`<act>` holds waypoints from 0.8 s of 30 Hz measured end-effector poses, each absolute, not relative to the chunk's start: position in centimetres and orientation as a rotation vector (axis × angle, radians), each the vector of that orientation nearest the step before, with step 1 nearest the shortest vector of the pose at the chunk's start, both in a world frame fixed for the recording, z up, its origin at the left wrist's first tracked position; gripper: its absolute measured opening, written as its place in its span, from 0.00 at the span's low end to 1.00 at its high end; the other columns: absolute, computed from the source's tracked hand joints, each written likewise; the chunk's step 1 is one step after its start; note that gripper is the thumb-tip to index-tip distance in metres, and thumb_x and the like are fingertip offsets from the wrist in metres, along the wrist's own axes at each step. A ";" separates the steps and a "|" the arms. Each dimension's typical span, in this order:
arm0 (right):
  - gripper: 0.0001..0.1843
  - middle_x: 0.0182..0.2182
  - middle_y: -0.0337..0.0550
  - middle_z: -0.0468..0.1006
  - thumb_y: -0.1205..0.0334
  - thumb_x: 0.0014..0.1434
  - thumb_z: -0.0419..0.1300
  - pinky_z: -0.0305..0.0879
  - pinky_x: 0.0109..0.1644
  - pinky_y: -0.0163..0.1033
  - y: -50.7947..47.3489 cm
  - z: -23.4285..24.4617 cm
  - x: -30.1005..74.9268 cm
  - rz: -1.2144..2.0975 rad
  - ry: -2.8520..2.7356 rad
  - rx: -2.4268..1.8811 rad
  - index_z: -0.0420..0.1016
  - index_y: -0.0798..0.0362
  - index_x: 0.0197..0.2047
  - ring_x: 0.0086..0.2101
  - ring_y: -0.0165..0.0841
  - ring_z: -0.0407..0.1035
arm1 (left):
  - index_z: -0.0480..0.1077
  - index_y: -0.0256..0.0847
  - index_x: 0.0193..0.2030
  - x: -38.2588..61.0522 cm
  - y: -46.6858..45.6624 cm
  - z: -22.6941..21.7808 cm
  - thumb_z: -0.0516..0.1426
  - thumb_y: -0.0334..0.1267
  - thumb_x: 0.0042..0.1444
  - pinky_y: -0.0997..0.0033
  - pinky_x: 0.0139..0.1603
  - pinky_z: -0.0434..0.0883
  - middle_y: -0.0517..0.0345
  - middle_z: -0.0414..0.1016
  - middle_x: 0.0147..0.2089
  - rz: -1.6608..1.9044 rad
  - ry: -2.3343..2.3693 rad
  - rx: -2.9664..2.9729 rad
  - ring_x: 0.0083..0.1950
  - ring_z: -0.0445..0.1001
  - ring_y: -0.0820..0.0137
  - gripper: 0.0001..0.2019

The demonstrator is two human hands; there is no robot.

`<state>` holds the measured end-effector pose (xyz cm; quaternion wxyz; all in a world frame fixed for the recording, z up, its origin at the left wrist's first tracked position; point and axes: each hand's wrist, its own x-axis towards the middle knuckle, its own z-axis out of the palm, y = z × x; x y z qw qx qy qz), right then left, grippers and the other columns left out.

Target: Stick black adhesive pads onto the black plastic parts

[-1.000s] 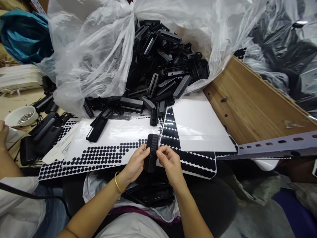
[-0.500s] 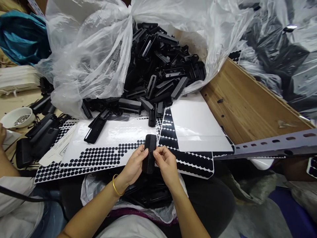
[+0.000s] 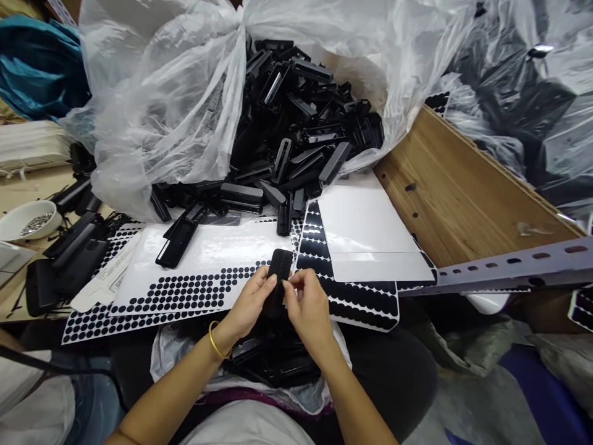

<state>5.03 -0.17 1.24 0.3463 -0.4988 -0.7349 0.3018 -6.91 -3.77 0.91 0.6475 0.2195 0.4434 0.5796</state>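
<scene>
My left hand (image 3: 250, 303), with a gold bangle at the wrist, grips a ribbed black plastic part (image 3: 279, 267) held upright in front of me. My right hand (image 3: 306, 304) is pinched against the part's right side, fingers pressed together over its lower half. Both hands hover above sheets of black round stickers (image 3: 185, 290) laid on the table edge. A plastic bag of black parts (image 3: 273, 361) rests on my lap under the hands.
A big clear bag (image 3: 176, 111) spills a heap of black plastic parts (image 3: 301, 123) behind the sheets. White backing sheets (image 3: 370, 235) lie at right beside a wooden board (image 3: 463, 191) and a slotted metal rail (image 3: 519, 266). A white bowl of small metal bits (image 3: 28, 219) sits far left.
My right hand has slid left over the lower half of the black part, covering more of it. The other person's hand at the far left edge is no longer in sight.
</scene>
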 end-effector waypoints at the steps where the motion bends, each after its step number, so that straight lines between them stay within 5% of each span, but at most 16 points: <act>1: 0.02 0.27 0.38 0.68 0.63 0.57 0.52 0.60 0.29 0.35 0.0 1.4 5.8 0.691 -1.906 -1.321 0.62 0.51 0.32 0.25 0.30 0.63 | 0.68 0.39 0.41 -7.1 -3.7 0.9 0.59 0.44 0.52 0.68 0.45 0.71 0.53 0.75 0.45 1.283 1.004 0.504 0.45 0.74 0.66 0.13; 6: 0.04 0.29 0.40 0.68 0.65 0.59 0.51 0.60 0.32 0.37 0.3 1.7 11.2 0.415 -2.026 -1.406 0.63 0.50 0.32 0.30 0.32 0.65 | 0.64 0.39 0.43 -7.4 -3.6 1.0 0.56 0.43 0.55 0.65 0.39 0.75 0.48 0.74 0.49 1.168 0.948 0.392 0.41 0.77 0.64 0.12; 15: 0.12 0.29 0.45 0.69 0.73 0.58 0.48 0.53 0.33 0.41 -1.4 0.9 10.9 0.107 -2.518 -1.302 0.67 0.52 0.28 0.30 0.35 0.59 | 0.64 0.42 0.45 -6.3 -3.2 -0.8 0.58 0.35 0.53 0.62 0.47 0.73 0.50 0.68 0.56 1.099 0.882 0.398 0.54 0.71 0.61 0.13; 19: 0.09 0.28 0.42 0.68 0.71 0.58 0.51 0.54 0.33 0.39 -1.7 1.7 9.2 0.639 -2.440 -1.137 0.66 0.52 0.28 0.29 0.33 0.60 | 0.63 0.45 0.52 -6.7 -3.1 -0.9 0.58 0.38 0.54 0.66 0.44 0.73 0.49 0.68 0.57 1.107 0.876 0.420 0.50 0.73 0.63 0.18; 24: 0.09 0.24 0.36 0.66 0.57 0.58 0.54 0.56 0.28 0.34 -1.3 2.1 8.2 1.408 -1.616 -1.245 0.64 0.51 0.28 0.24 0.28 0.59 | 0.58 0.50 0.59 -7.1 -3.5 -0.3 0.56 0.40 0.56 0.61 0.43 0.74 0.49 0.71 0.53 1.096 0.840 0.382 0.45 0.75 0.65 0.24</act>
